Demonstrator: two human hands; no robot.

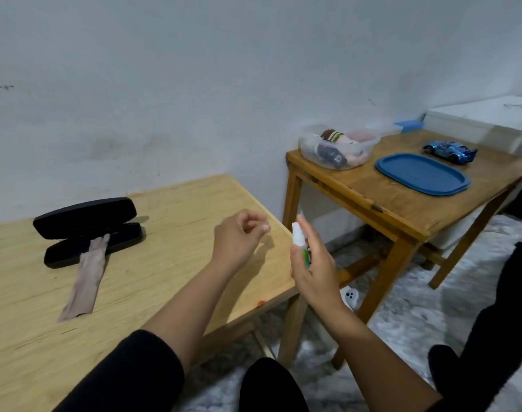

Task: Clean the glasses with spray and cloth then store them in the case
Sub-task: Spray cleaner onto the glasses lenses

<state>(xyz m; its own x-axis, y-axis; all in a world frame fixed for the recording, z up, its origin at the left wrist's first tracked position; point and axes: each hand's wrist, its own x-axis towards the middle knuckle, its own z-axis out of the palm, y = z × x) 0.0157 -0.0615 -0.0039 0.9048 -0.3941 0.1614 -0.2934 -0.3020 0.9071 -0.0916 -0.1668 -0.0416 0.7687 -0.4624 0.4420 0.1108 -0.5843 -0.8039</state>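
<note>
Glasses not visible; maybe pinched in curled left hand [239, 236], cannot tell. Right hand [313, 263] grips spray bottle [300, 242] beside it. Cloth [85, 281], open case [87, 230] far left of hands. Likely light, fragile, slippery lenses: hold by frame.

We find no legible text, brand or no. anywhere. Spray bottle [302, 244]: green label, print too blurred to read. White box [488, 120], far right: dark marking, unreadable.
</note>
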